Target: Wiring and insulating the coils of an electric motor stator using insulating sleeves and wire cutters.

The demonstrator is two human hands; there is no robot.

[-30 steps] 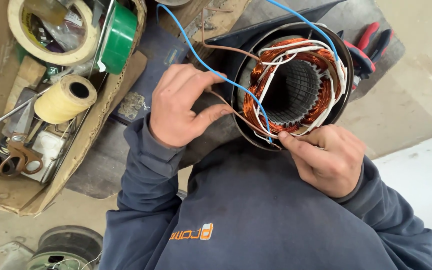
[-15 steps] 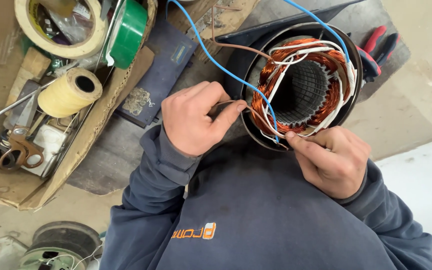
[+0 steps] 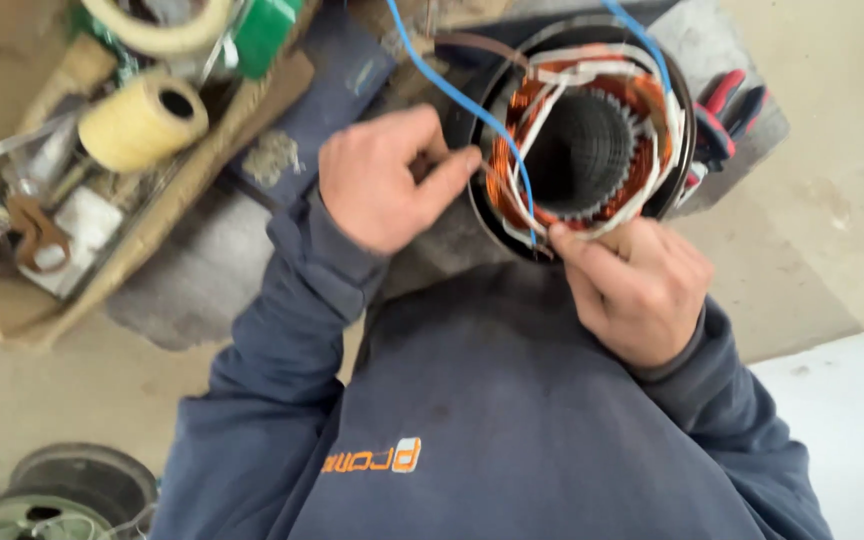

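Note:
A round motor stator with copper windings and white sleeving lies in front of me. A blue wire runs from the top of the view down across its near rim. My left hand is at the stator's left rim, thumb and finger pinched on thin copper-coloured wires. My right hand rests at the near rim, fingertips pressing on the winding where the blue wire ends. My dark blue sleeves and chest fill the lower view.
A cardboard box on the left holds a yellow twine spool, a tape roll, green tape and small tools. Red-handled pliers lie right of the stator. A wire reel sits bottom left.
The view has shifted, so everything sits slightly lower and to the left. My left hand closed its pinch nearer the stator's rim. My right hand stays at the near rim.

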